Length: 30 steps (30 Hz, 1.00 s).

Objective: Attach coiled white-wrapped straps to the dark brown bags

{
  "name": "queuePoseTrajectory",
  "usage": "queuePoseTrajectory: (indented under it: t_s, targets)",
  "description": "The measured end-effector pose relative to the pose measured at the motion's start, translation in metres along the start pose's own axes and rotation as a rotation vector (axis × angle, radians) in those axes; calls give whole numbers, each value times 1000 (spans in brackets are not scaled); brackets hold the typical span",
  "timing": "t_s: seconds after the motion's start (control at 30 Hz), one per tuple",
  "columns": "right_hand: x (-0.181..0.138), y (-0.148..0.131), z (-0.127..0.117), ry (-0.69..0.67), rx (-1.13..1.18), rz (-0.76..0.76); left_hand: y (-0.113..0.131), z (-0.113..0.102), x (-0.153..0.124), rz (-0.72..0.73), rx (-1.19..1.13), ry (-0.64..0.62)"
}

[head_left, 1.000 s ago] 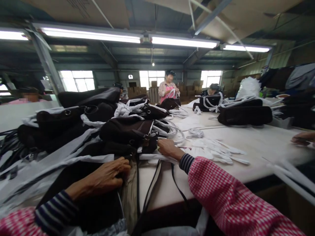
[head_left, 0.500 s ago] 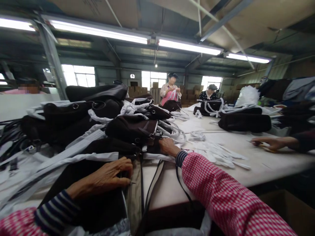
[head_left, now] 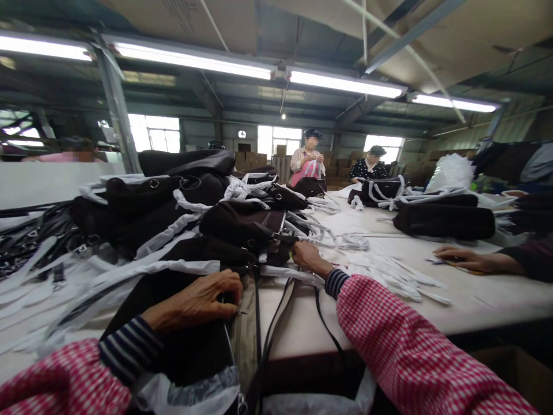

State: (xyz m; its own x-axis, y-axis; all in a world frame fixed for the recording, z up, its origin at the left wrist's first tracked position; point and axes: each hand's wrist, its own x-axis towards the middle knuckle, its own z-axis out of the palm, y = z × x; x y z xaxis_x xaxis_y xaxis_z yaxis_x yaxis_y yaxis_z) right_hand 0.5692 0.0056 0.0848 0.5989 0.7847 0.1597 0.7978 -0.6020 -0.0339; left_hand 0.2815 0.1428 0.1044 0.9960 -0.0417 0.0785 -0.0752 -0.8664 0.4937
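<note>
A black bag (head_left: 181, 346) lies in front of me, its zipped opening showing a beige lining (head_left: 247, 328). My left hand (head_left: 203, 297) is closed on the edge of this opening, fingertips beside a small metal zipper pull (head_left: 242, 312). Farther forward, my right hand (head_left: 311, 257) has its fingers curled in against a dark piece (head_left: 276, 253) by the bag pile; what they grip is partly hidden, with a speck of green at the fingertips. Thin black straps (head_left: 276, 317) hang between my forearms over the table edge.
Dark bags with white-wrapped handles (head_left: 242, 225) are heaped ahead and left. White strips (head_left: 401, 274) lie on the table (head_left: 466, 300) to the right. A co-worker's hand (head_left: 470, 259) rests at the right with a small tool. Two people stand beyond; another sits far left.
The view has swung slightly left, so everything sits farther right. Both my hands keep nearly the same places on the bags. The co-worker's hand at the right has shifted a little left over the table.
</note>
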Motion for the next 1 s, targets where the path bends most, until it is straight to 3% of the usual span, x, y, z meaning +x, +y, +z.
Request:
queuePoseTrajectory:
  t_s: [0.27,0.37,0.47,0.6,0.73,0.87,1.0]
  targets:
    - [-40,4,-29,16,406,-102,2,-5,-3,12,18,-11]
    - [-61,-20,-39,-131,899,-147,5,-6,-1,17,50,-34]
    - [-74,-57,-35,-387,1283,-232,8,-5,-1,10,84,4]
    - [-72,-96,-12,-607,1303,-203,13,-2,-6,-12,118,80]
    - [-56,-102,1,-631,1185,-149,18,3,-11,17,158,118]
    - [-45,-104,-2,-613,1100,-228,16,10,-13,75,228,142]
    - [-45,-120,3,-673,1268,-129,10,15,-15,102,248,203]
